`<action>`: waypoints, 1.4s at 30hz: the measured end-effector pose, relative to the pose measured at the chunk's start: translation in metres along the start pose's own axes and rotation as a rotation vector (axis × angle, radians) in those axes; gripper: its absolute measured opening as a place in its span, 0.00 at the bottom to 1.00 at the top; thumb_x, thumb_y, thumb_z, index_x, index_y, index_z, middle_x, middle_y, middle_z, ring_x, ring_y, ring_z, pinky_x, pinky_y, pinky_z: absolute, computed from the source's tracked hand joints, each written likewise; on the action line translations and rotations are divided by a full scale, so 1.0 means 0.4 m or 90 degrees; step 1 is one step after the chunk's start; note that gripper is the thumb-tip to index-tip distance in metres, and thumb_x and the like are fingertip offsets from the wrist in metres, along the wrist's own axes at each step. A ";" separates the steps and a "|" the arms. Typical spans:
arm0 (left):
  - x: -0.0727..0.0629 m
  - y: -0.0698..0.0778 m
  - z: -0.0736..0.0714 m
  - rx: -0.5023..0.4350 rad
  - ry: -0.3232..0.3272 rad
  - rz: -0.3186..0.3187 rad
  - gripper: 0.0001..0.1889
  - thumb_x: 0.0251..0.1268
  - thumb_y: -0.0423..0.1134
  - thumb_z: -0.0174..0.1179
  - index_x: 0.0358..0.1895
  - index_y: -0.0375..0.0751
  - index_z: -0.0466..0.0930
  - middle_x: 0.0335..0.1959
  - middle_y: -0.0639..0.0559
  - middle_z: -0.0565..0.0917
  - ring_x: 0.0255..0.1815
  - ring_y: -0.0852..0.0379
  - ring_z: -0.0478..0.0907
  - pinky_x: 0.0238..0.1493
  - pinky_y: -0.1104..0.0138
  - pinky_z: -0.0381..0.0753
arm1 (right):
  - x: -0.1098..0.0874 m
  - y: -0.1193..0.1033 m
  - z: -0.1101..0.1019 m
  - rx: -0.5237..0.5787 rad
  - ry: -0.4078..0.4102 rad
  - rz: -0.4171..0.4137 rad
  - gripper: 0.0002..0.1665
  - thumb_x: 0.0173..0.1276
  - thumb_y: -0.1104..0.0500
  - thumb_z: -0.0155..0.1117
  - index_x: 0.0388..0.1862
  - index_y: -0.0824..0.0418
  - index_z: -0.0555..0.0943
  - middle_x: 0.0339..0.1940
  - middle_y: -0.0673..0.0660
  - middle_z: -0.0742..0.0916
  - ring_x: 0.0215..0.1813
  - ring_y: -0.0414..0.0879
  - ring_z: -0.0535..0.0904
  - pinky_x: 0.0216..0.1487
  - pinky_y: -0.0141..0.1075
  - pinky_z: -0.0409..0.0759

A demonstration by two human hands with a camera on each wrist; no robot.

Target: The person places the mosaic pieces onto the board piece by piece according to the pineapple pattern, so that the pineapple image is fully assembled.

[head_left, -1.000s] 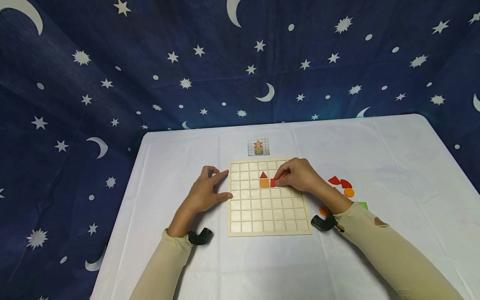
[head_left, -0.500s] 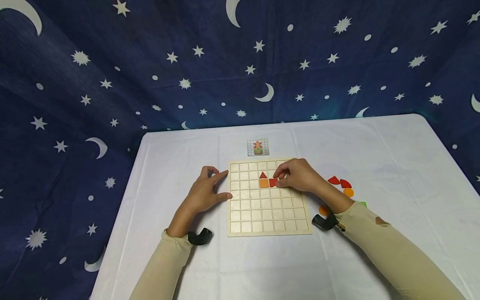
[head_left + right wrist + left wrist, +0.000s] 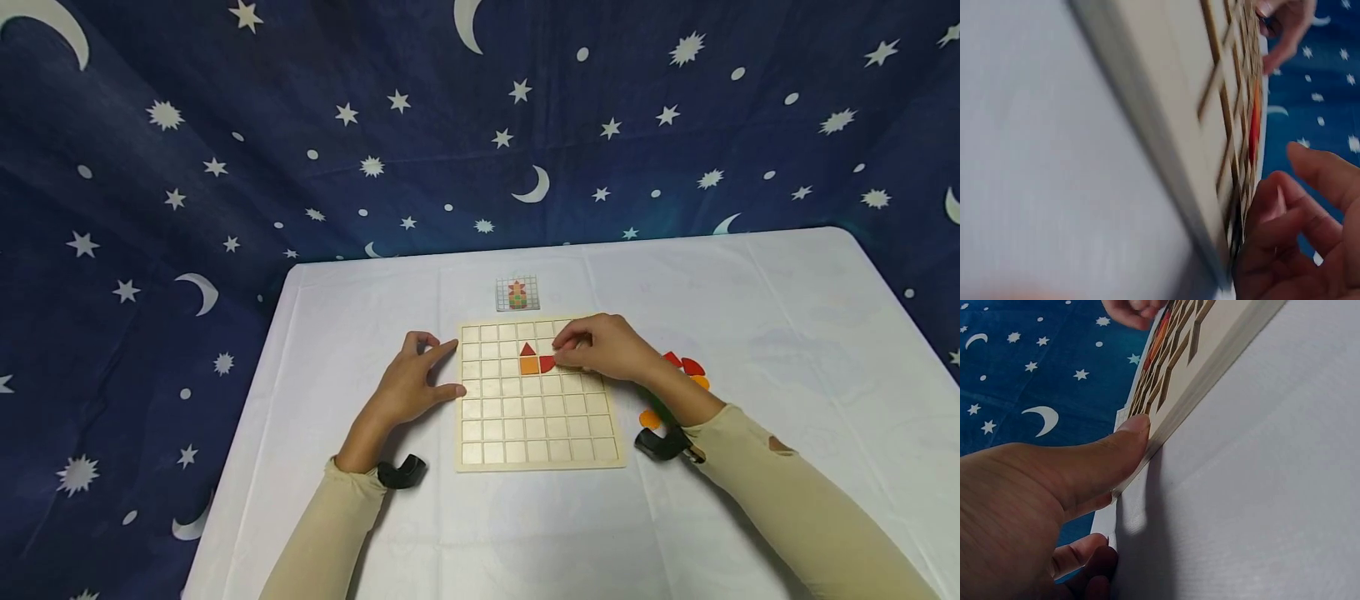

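A wooden grid board [image 3: 532,429] lies flat on the table. In its upper middle, a red triangle [image 3: 527,350] sits above an orange square [image 3: 528,366], and a red piece with a curved edge [image 3: 547,363] occupies the cell to the square's right. My right hand [image 3: 603,346] hovers just right of that red piece; in the right wrist view its thumb and fingertips are apart with nothing between them. At the board's left edge, my left hand [image 3: 405,387] rests its thumb and index fingertip against the rim, the other fingers bent.
Behind the board lies a small pattern card [image 3: 517,293]. Right of the board, partly under my right forearm, are loose red quarter-round pieces [image 3: 692,367] and orange rounds [image 3: 649,419]. A dark starry cloth [image 3: 420,125] hangs behind the white table [image 3: 360,308].
The red curved piece has settled into the cell beside the orange square. My right hand has let go of it and drawn slightly right. My left hand stays put.
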State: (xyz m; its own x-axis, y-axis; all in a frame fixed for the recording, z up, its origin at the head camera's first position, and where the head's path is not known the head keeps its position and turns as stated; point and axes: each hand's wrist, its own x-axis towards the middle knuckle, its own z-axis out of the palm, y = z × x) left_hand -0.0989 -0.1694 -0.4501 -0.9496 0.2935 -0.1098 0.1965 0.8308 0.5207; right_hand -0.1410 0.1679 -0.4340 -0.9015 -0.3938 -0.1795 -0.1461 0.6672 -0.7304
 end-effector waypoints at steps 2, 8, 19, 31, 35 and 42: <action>0.001 0.002 0.000 0.002 0.000 0.001 0.42 0.55 0.54 0.76 0.74 0.48 0.72 0.63 0.41 0.67 0.42 0.50 0.70 0.44 0.60 0.70 | -0.012 0.010 -0.032 0.010 0.007 0.021 0.11 0.66 0.51 0.74 0.45 0.52 0.90 0.33 0.50 0.87 0.34 0.47 0.77 0.36 0.36 0.74; 0.003 0.002 0.000 0.005 -0.001 -0.003 0.42 0.55 0.54 0.76 0.74 0.48 0.72 0.63 0.41 0.67 0.43 0.49 0.71 0.45 0.59 0.71 | -0.060 0.054 -0.144 -0.062 0.027 0.028 0.11 0.69 0.52 0.71 0.47 0.53 0.90 0.40 0.51 0.90 0.44 0.50 0.79 0.45 0.41 0.76; 0.005 0.002 0.002 0.002 -0.002 -0.006 0.42 0.55 0.54 0.76 0.74 0.48 0.72 0.63 0.41 0.67 0.43 0.50 0.70 0.45 0.60 0.70 | -0.122 0.164 -0.215 -0.189 -0.056 0.051 0.12 0.62 0.54 0.78 0.44 0.54 0.90 0.41 0.50 0.88 0.41 0.47 0.76 0.46 0.40 0.77; 0.004 -0.002 0.005 -0.003 0.000 -0.006 0.42 0.56 0.54 0.76 0.74 0.48 0.72 0.63 0.41 0.67 0.43 0.49 0.70 0.45 0.60 0.70 | -0.142 0.204 -0.223 -0.194 -0.039 0.033 0.09 0.58 0.58 0.80 0.39 0.50 0.90 0.33 0.48 0.83 0.40 0.47 0.73 0.42 0.38 0.73; 0.004 -0.005 0.005 -0.002 0.000 -0.006 0.42 0.56 0.53 0.76 0.74 0.48 0.72 0.63 0.41 0.67 0.44 0.49 0.70 0.45 0.60 0.70 | -0.145 0.203 -0.223 -0.176 -0.040 0.035 0.09 0.58 0.57 0.81 0.35 0.50 0.88 0.29 0.48 0.81 0.38 0.46 0.73 0.39 0.36 0.71; 0.004 -0.005 0.005 -0.003 0.000 -0.005 0.42 0.56 0.54 0.76 0.74 0.49 0.72 0.63 0.42 0.67 0.42 0.50 0.70 0.44 0.60 0.69 | -0.138 0.181 -0.218 -0.113 -0.038 0.047 0.09 0.60 0.59 0.79 0.36 0.52 0.86 0.28 0.50 0.83 0.35 0.47 0.76 0.36 0.32 0.76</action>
State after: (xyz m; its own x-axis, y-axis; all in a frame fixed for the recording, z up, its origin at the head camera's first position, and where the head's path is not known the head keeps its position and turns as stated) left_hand -0.1004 -0.1697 -0.4530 -0.9511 0.2870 -0.1143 0.1876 0.8305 0.5244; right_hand -0.1373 0.2931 -0.4197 -0.8874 -0.3725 -0.2715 -0.1539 0.7946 -0.5874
